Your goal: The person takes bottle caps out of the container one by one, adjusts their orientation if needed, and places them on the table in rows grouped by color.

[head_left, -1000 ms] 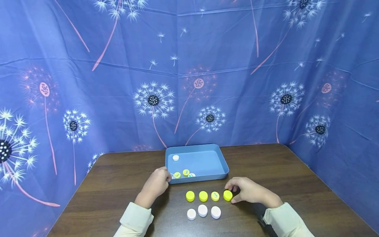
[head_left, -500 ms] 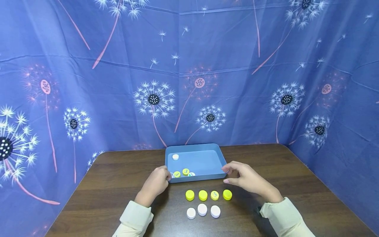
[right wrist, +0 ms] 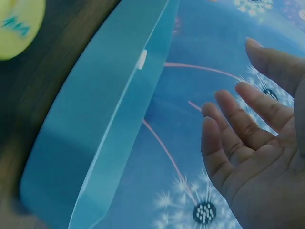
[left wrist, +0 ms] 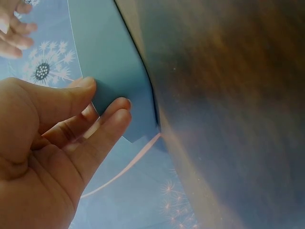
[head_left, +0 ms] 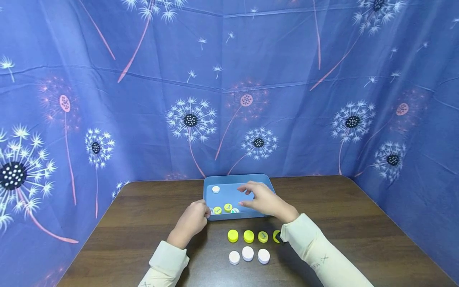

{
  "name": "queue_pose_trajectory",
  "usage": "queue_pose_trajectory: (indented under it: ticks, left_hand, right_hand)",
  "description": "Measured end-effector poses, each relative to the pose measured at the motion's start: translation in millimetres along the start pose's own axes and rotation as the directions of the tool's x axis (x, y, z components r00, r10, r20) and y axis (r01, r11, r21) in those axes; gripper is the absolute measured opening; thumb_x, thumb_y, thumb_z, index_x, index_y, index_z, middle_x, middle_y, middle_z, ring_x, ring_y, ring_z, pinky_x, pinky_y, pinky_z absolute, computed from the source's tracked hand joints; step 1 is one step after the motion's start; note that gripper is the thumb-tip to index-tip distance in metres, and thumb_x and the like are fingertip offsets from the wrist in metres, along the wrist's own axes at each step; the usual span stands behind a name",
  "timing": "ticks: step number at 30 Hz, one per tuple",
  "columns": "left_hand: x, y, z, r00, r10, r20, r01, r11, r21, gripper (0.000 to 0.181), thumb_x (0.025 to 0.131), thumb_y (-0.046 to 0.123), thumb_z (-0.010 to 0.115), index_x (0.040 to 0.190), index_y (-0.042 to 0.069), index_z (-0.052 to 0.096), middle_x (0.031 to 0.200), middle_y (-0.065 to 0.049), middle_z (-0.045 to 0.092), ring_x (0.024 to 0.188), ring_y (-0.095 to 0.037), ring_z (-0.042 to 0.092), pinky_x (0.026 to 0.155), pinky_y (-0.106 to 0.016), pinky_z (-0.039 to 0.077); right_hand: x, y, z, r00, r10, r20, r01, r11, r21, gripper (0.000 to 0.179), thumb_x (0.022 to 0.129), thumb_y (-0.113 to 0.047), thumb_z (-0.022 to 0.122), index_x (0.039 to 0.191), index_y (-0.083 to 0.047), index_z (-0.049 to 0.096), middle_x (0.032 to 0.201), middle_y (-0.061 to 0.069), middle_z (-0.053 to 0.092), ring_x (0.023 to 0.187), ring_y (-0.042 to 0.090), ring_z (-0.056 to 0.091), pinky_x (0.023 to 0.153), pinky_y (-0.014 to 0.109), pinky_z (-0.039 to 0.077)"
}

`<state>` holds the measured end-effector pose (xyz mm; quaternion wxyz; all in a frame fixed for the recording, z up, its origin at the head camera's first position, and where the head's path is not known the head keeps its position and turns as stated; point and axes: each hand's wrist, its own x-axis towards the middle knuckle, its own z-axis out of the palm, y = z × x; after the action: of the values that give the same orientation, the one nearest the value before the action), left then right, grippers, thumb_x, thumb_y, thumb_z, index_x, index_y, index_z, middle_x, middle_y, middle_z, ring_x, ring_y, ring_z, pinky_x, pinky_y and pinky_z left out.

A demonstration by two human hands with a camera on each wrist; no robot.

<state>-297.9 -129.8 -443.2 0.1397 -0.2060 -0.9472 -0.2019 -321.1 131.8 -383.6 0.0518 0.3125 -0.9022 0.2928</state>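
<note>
My left hand pinches the left wall of the blue tray, thumb on one side and fingers on the other, as the left wrist view shows. Over the tray hovers my right hand, fingers spread and holding nothing. Inside the tray, a white cap lies at the back left. Two yellow caps and a white cap with a green mark lie along the front wall. Another cap there is mostly hidden beside my left hand.
In front of the tray, several yellow caps form a row, the rightmost partly covered by my right wrist. Three white caps form a second row nearer me. The brown table ends at a blue dandelion-print curtain.
My right hand has left the rightmost yellow cap in the row and moved up and left over the tray, its fingers spreading. My left hand stays on the tray wall.
</note>
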Motion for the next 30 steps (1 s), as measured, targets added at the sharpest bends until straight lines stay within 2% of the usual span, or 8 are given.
queue_pose_trajectory:
  ticks: [5,10,16,23,30]
  left_hand:
    - [0.9,-0.7,-0.1,1.0,0.028,-0.013,-0.028,1.0,0.009,0.025,0.075,-0.016,0.061,0.068,0.006,0.069,0.07,0.006,0.047,0.068,-0.009,0.047,0.061,-0.025,0.045]
    - [1.1,-1.1,-0.2,0.999,0.033,-0.016,-0.033,0.999,0.01,0.023,0.076,-0.015,0.063,0.07,0.006,0.071,0.072,0.005,0.051,0.069,-0.009,0.052,0.063,-0.026,0.048]
    - [0.7,-1.5,-0.4,0.999,0.033,-0.011,-0.033,0.999,0.009,0.022,0.077,-0.014,0.063,0.071,0.005,0.073,0.073,0.004,0.053,0.07,-0.011,0.054,0.065,-0.028,0.05]
    - [0.7,-2.8,0.8,0.999,0.039,-0.012,-0.039,0.999,0.005,0.021,0.077,-0.013,0.064,0.071,0.005,0.073,0.072,0.004,0.052,0.069,-0.01,0.053,0.064,-0.027,0.05]
    - [1.9,-3.0,0.3,0.999,0.043,-0.018,-0.043,0.999,0.006,0.023,0.076,-0.015,0.061,0.07,0.005,0.072,0.071,0.005,0.051,0.069,-0.009,0.051,0.064,-0.027,0.049]
  right_hand:
    - [20.6,-4,11,0.999,0.001,0.035,0.0,1.0,-0.024,0.043,0.088,-0.024,0.076,0.126,-0.009,0.064,0.118,0.003,0.066,0.105,0.025,0.062,0.086,0.039,0.051]
    - [37.5,-1,22,0.997,0.0,0.076,0.002,1.0,-0.026,0.041,0.089,-0.024,0.075,0.125,-0.007,0.065,0.119,0.006,0.067,0.106,0.028,0.062,0.088,0.04,0.051]
    - [53.4,7,38,0.985,0.034,0.167,-0.034,0.999,-0.002,0.042,0.089,-0.021,0.074,0.125,-0.001,0.064,0.122,0.013,0.066,0.108,0.031,0.061,0.091,0.042,0.05]
    - [63.0,16,53,0.969,0.057,0.24,-0.049,0.998,-0.038,0.04,0.086,-0.017,0.076,0.12,0.002,0.067,0.115,0.015,0.069,0.105,0.03,0.065,0.09,0.044,0.052]
    - [65.1,20,66,0.962,0.074,0.264,-0.035,0.989,-0.147,0.032,0.083,-0.02,0.08,0.109,-0.001,0.071,0.103,0.009,0.071,0.1,0.024,0.066,0.089,0.041,0.052]
